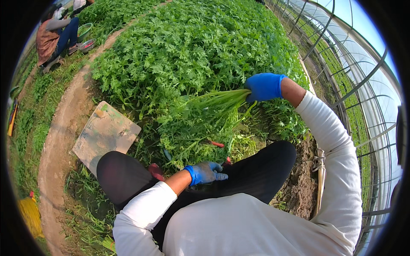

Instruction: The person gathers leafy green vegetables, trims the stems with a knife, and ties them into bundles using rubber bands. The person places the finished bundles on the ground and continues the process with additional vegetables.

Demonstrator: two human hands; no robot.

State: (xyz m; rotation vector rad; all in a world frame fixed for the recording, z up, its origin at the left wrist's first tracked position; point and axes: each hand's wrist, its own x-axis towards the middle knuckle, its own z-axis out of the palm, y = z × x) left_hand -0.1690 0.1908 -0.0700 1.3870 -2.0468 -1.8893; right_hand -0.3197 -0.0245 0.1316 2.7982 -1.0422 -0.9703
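My right hand [265,87], in a blue glove, grips a bunch of leafy greens [221,99] by the stem ends. Its lobed leaves hang left and down over a heap of similar greens [192,140]. My left hand [207,172], in a soiled blue glove, is low between my knees beside my right thigh. Its thumb and fingers are apart, and I see nothing held in it. A thin red object [216,144], perhaps a handle, lies among the heaped leaves just above that hand.
A dirty flat board [107,131] lies at left by my knee. Dense greens [192,41] grow ahead, bordered by a dirt ridge [64,128]. A person [54,38] sits far left near basins [87,45]. Metal hoops and plastic sheeting [371,80] line the right. Yellow strands [30,216] lie lower left.
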